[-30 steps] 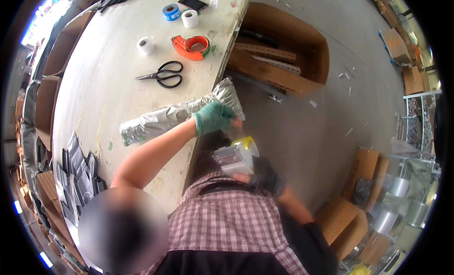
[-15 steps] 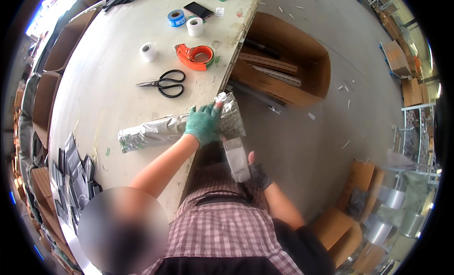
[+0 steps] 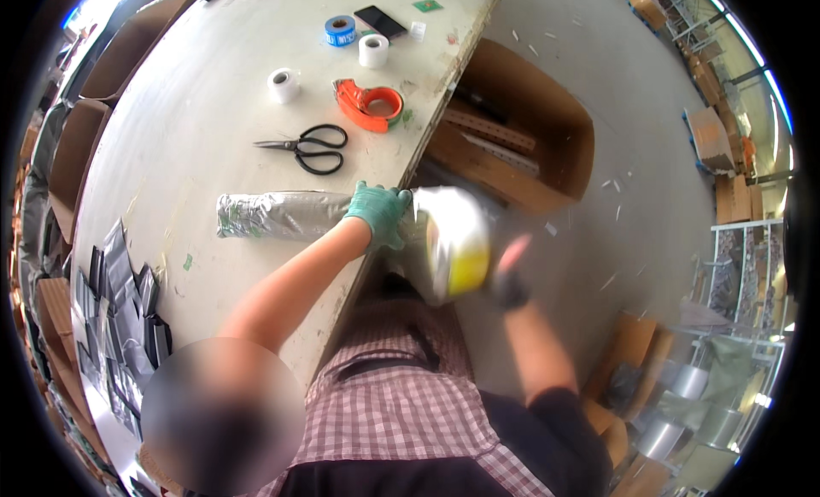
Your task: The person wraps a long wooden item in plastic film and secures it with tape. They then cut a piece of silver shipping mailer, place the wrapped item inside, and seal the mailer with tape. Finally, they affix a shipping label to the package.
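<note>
A long bundle wrapped in silver foil lies across the table's near right part, its right end reaching the table edge. My left hand, in a green glove, is closed over it near that end. Right of this hand, past the edge, a wide roll of silver tape shows white and yellow, smeared by motion. My right hand, in a dark glove with the thumb bare and stretched out, is beside the roll. Blur hides its fingers, so their grip on the roll cannot be made out.
Black-handled scissors, an orange tape dispenser, white rolls, a blue-and-white roll and a phone lie farther up the table. Grey plastic strips are at left. An open cardboard box stands right of the table.
The bundle has turned and its left end has moved up, so it lies straighter across. My right hand and the tape roll have swung up and right. My left hand stays on the bundle.
</note>
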Demonstrator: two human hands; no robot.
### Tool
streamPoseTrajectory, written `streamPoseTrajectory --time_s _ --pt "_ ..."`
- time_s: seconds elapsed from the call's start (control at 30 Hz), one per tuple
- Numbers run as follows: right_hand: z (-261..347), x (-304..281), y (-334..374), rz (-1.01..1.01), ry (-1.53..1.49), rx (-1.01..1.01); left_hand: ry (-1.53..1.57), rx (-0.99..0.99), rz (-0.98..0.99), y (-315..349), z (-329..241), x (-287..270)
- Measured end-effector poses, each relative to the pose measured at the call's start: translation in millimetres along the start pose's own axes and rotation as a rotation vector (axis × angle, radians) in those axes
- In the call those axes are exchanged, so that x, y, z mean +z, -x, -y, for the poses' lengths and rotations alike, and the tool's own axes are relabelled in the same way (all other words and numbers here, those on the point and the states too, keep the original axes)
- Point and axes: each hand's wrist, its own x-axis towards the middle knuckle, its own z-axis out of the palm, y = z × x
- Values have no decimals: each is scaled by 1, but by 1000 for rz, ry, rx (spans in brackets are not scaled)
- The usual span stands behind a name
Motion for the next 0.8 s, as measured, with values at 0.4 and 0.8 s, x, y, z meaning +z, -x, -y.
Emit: streamPoseTrajectory --time_s 0.4,0.8 --pt "11 -41 -8 23 -235 -128 212 42 -19 -3 4 22" --pt "-140 -103 56 -529 530 449 154 -62 -102 -27 -1 -3"
